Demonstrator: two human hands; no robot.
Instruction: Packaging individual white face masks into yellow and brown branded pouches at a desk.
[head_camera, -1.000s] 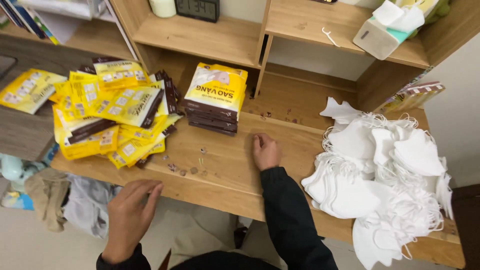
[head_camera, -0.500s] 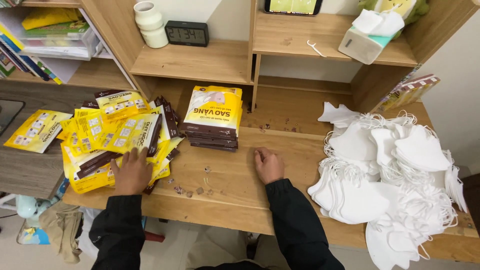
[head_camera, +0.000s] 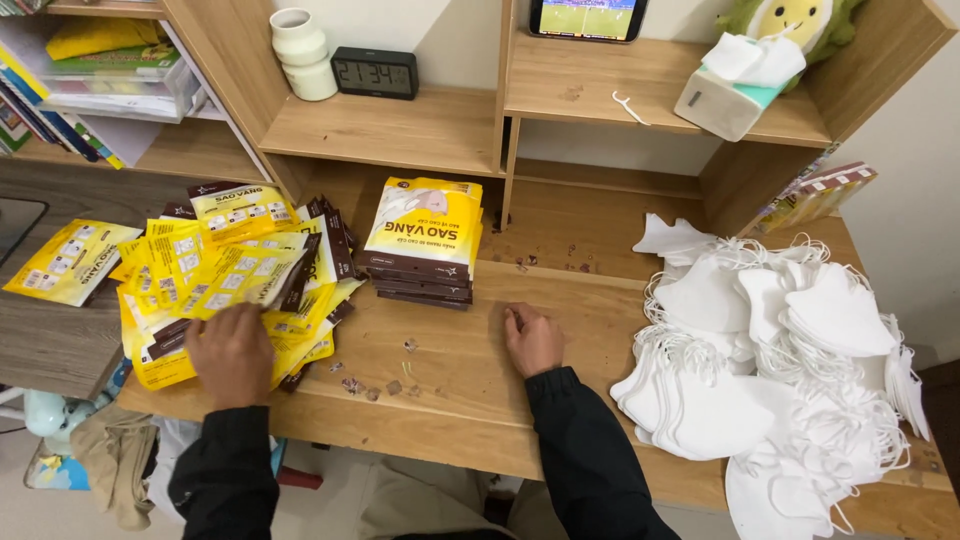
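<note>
Loosely fanned yellow-and-brown packets (head_camera: 235, 280)

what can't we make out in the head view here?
- Left hand: blurred; it covers the pouches beneath, so whether it grips one is unclear.
- Right hand: fingers curled on the desk; anything under them is hidden.
- Masks: the pile is too tangled to count and runs off the bottom edge.
- Phone: cut by the top edge.

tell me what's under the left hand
The left hand lies on the loose heap of yellow packets, which lies on the wooden desk. The hand covers whichever packet it touches.
</note>
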